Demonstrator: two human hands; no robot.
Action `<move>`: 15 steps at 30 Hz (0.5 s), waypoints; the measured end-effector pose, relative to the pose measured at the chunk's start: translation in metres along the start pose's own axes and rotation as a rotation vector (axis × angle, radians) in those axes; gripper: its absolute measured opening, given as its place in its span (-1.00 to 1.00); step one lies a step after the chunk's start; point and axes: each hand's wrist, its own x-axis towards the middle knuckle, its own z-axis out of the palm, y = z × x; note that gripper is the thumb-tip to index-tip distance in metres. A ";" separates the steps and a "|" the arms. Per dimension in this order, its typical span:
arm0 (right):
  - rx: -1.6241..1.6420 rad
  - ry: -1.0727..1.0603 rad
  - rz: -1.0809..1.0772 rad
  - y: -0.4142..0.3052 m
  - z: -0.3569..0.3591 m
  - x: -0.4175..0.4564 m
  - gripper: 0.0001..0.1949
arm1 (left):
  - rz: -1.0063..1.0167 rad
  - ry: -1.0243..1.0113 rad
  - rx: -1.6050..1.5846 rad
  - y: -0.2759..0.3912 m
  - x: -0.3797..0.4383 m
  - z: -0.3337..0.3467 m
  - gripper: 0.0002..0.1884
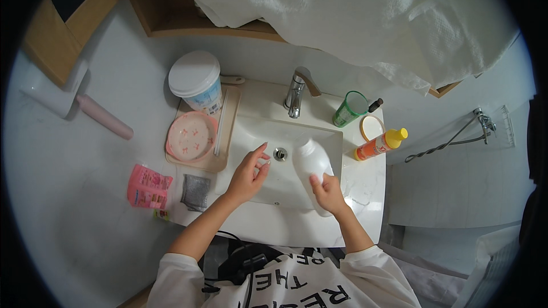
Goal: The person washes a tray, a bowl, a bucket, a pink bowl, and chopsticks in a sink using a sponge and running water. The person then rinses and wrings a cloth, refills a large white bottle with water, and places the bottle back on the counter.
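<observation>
My right hand (329, 193) grips a white plastic bottle (314, 162) around its side, tilted over the right part of the white washbasin (257, 188). The bottle's uncapped neck points up towards the tap. My left hand (251, 172) holds nothing; its fingers are apart and slightly bent above the basin, left of the metal drain (280, 154). Behind the basin stands a chrome tap (295, 94). A grey scouring cloth (196, 192) lies on the counter, left of my left forearm.
On the left, a beige tray (220, 163) holds a pink plate (191, 137) and a lidded white tub (195, 78); a pink pouch (150, 186) lies nearby. At right are a green cup (350, 109), a round lid (372, 128) and an orange bottle with yellow cap (379, 145).
</observation>
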 end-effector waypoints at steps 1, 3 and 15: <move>-0.129 -0.076 -0.035 -0.006 -0.003 -0.003 -0.57 | 0.058 0.005 0.014 0.014 0.003 -0.002 -0.57; -0.262 -0.199 -0.045 -0.008 -0.008 -0.007 -0.58 | 0.192 -0.079 0.194 0.028 0.008 -0.007 -0.50; 0.088 -0.547 0.035 -0.030 -0.024 -0.007 -0.64 | 0.715 -0.226 0.554 0.003 0.014 0.002 -0.70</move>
